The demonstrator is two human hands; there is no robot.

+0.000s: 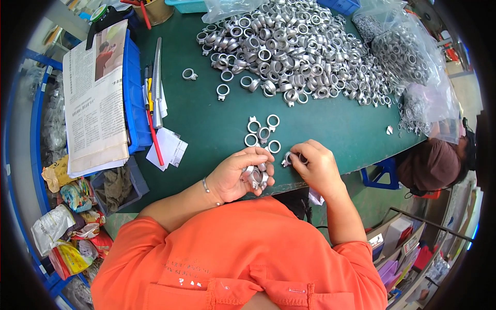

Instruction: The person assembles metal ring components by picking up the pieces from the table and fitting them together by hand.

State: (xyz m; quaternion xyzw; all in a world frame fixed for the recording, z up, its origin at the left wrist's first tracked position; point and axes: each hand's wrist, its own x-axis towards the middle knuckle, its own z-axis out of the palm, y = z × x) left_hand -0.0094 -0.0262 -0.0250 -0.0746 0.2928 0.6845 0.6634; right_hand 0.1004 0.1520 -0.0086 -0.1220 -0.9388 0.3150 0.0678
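Note:
Cupped palm-up near the table's front edge, my left hand (231, 174) holds several silver metal rings (254, 177). Its fingers curl around them. To its right, my right hand (319, 164) pinches a silver ring (287, 159) with a small lug between thumb and fingers. Part of that grip is hidden, so I cannot tell whether it holds more than one. Just beyond my left hand, several loose rings (263, 135) lie in a small cluster on the green tabletop (206, 124).
A large heap of rings (289, 51) covers the far table. Clear bags of rings (405, 51) stand at right. On the left are a tapered metal rod (158, 82), a red pen (154, 137), paper slips (168, 147) and newspaper (95, 103) over a blue bin (135, 93). Someone (431, 165) sits at right.

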